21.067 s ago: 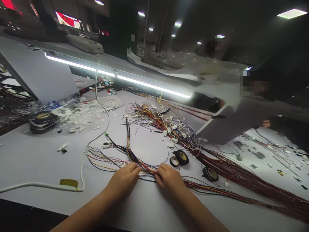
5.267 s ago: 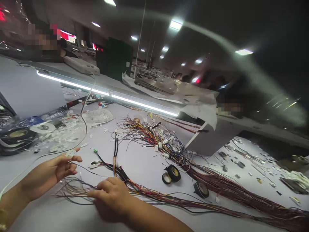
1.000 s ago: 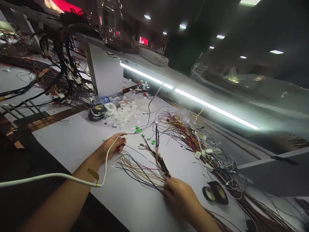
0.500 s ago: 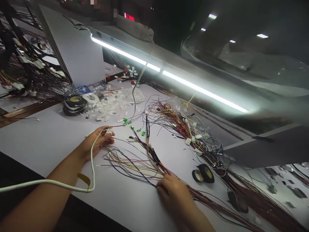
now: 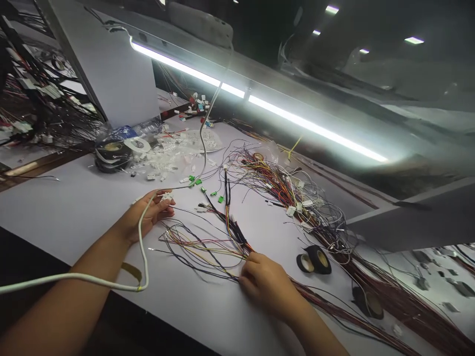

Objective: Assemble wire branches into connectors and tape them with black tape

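Note:
My left hand [image 5: 151, 212] is closed around a small white connector [image 5: 167, 197], which shows between thumb and fingers. A thin dark wire runs from near those fingers toward the harness. My right hand [image 5: 265, 282] lies on the table with its fingers curled round the wire harness [image 5: 237, 237]. To its left the loose wire ends [image 5: 196, 249], yellow, red and black, fan out over the white surface. Green connectors [image 5: 221, 199] lie beyond, near black-taped branches. A white cable [image 5: 143, 247] hangs in front of my left forearm.
A large wire bundle [image 5: 278, 183] stretches along the right side. Black tape rolls [image 5: 319, 259] stand beside it. Clear bags of white connectors [image 5: 178, 148] lie at the back left, next to a wrapped tape roll [image 5: 111, 157]. A lit tube lamp [image 5: 315, 127] spans the back.
The view has shifted slightly. Both hands keep nearly the same places, the left still with the white connector and the right still on the harness.

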Motion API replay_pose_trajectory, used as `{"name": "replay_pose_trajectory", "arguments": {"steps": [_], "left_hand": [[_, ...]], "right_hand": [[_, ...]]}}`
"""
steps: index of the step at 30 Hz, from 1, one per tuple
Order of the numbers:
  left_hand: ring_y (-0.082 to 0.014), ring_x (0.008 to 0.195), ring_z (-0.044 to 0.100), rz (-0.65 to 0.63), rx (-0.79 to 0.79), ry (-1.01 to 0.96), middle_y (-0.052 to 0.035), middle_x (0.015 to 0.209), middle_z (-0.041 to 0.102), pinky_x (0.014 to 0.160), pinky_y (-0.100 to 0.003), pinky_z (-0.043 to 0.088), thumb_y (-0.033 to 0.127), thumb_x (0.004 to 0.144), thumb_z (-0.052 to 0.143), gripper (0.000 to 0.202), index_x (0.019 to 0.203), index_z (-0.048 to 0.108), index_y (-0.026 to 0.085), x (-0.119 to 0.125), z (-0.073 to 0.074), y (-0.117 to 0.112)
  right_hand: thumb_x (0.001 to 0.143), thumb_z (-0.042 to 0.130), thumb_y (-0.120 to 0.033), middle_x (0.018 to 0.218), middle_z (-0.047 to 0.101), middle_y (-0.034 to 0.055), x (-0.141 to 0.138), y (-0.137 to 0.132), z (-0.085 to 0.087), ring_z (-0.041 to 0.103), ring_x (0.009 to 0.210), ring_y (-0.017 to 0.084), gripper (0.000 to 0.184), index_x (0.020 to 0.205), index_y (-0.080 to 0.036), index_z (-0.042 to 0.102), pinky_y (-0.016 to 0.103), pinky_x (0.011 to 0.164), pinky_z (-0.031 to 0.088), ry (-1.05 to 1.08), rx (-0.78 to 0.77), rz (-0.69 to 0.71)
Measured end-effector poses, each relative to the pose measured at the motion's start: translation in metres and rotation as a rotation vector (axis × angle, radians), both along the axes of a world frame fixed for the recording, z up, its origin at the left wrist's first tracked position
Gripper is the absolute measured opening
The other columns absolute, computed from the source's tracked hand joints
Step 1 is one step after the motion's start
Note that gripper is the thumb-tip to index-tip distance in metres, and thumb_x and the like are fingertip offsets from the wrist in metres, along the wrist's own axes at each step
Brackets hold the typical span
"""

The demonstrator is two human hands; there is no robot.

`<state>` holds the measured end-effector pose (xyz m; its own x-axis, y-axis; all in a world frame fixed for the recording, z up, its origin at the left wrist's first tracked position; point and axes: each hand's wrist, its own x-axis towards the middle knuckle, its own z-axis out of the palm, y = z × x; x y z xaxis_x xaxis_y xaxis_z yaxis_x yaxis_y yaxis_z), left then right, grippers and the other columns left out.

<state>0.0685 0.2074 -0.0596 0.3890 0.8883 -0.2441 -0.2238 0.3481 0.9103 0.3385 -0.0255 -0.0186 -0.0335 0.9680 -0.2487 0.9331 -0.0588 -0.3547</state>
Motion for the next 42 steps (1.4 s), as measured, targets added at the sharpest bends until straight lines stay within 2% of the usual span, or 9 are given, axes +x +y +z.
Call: {"name": "replay_pose_trajectory", "arguments": {"steps": [3, 7, 15, 18, 22, 25, 31, 34, 42], "left_hand": [[-0.0102, 0.067, 0.064, -0.003, -0.005, -0.005, -0.0008, 0.088, 0.065, 0.069, -0.024, 0.059, 0.023, 0.071, 0.079, 0.038, 0.105, 0.062, 0.023, 0.001, 0.000, -0.001], [-0.0094, 0.066, 0.063, -0.005, 0.007, -0.018, 0.0005, 0.087, 0.063, 0.068, -0.023, 0.058, 0.024, 0.073, 0.077, 0.036, 0.105, 0.061, 0.023, 0.001, -0.002, -0.001], [-0.0080, 0.065, 0.060, -0.017, 0.034, -0.015, 0.0028, 0.082, 0.056, 0.065, -0.021, 0.056, 0.027, 0.076, 0.075, 0.034, 0.107, 0.063, 0.024, 0.000, -0.005, -0.004], [-0.0077, 0.066, 0.060, -0.006, 0.035, 0.002, 0.0031, 0.084, 0.056, 0.066, -0.020, 0.056, 0.027, 0.074, 0.076, 0.036, 0.108, 0.063, 0.025, 0.001, -0.006, -0.003], [-0.0090, 0.068, 0.061, 0.015, 0.023, 0.026, 0.0032, 0.085, 0.055, 0.069, -0.022, 0.057, 0.026, 0.070, 0.079, 0.037, 0.104, 0.064, 0.025, 0.003, -0.004, -0.004], [-0.0099, 0.070, 0.062, 0.025, 0.033, 0.045, 0.0025, 0.085, 0.056, 0.071, -0.023, 0.057, 0.027, 0.070, 0.080, 0.035, 0.101, 0.064, 0.024, 0.003, -0.002, -0.005], [-0.0097, 0.068, 0.062, 0.065, 0.065, 0.064, 0.0019, 0.085, 0.061, 0.068, -0.022, 0.057, 0.028, 0.072, 0.078, 0.035, 0.104, 0.064, 0.025, -0.003, -0.007, -0.010], [-0.0099, 0.068, 0.063, 0.081, 0.067, 0.055, 0.0015, 0.086, 0.062, 0.069, -0.022, 0.056, 0.028, 0.073, 0.077, 0.038, 0.109, 0.063, 0.026, -0.004, -0.008, -0.013], [-0.0104, 0.062, 0.062, 0.085, 0.117, -0.013, -0.0019, 0.082, 0.064, 0.063, -0.024, 0.056, 0.025, 0.071, 0.078, 0.038, 0.105, 0.063, 0.018, 0.002, 0.002, -0.019]], "right_hand": [[0.087, 0.056, -0.026, 0.085, 0.066, -0.0019, 0.000, -0.001, 0.000, 0.061, 0.084, 0.015, 0.011, 0.081, -0.024, 0.065, 0.024, 0.069, 0.037, 0.036, -0.008, 0.001], [0.084, 0.058, -0.018, 0.088, 0.067, -0.0026, -0.003, 0.004, -0.005, 0.061, 0.082, 0.015, 0.011, 0.084, -0.025, 0.065, 0.024, 0.066, 0.036, 0.005, 0.007, 0.007], [0.085, 0.058, -0.018, 0.088, 0.066, 0.0003, -0.019, 0.023, -0.011, 0.061, 0.082, 0.016, 0.011, 0.089, -0.024, 0.065, 0.025, 0.067, 0.039, -0.039, 0.184, 0.029], [0.083, 0.057, -0.015, 0.085, 0.065, 0.0010, -0.036, 0.018, -0.025, 0.060, 0.077, 0.015, 0.014, 0.089, -0.024, 0.066, 0.024, 0.066, 0.041, 0.010, 0.339, 0.088], [0.083, 0.055, -0.011, 0.091, 0.065, 0.0022, -0.056, 0.003, -0.043, 0.060, 0.080, 0.015, 0.020, 0.097, -0.023, 0.063, 0.027, 0.074, 0.043, 0.172, 0.706, 0.227], [0.084, 0.053, -0.008, 0.090, 0.066, 0.0021, -0.047, -0.008, -0.045, 0.060, 0.084, 0.015, 0.021, 0.098, -0.021, 0.063, 0.032, 0.084, 0.044, 0.219, 0.865, 0.343], [0.084, 0.057, -0.015, 0.106, 0.061, 0.0097, 0.031, -0.031, -0.062, 0.061, 0.092, 0.022, 0.035, 0.118, -0.023, 0.061, 0.037, 0.079, 0.049, -0.015, 0.802, 0.059], [0.086, 0.058, -0.023, 0.098, 0.061, 0.0091, 0.057, -0.038, -0.077, 0.060, 0.082, 0.021, 0.037, 0.123, -0.025, 0.060, 0.033, 0.069, 0.050, -0.086, 0.761, 0.065], [0.092, 0.048, -0.020, 0.099, 0.060, 0.0088, 0.047, -0.039, -0.075, 0.055, 0.087, 0.023, 0.035, 0.125, -0.028, 0.059, 0.037, 0.075, 0.044, -0.076, 0.572, -0.061]]}}
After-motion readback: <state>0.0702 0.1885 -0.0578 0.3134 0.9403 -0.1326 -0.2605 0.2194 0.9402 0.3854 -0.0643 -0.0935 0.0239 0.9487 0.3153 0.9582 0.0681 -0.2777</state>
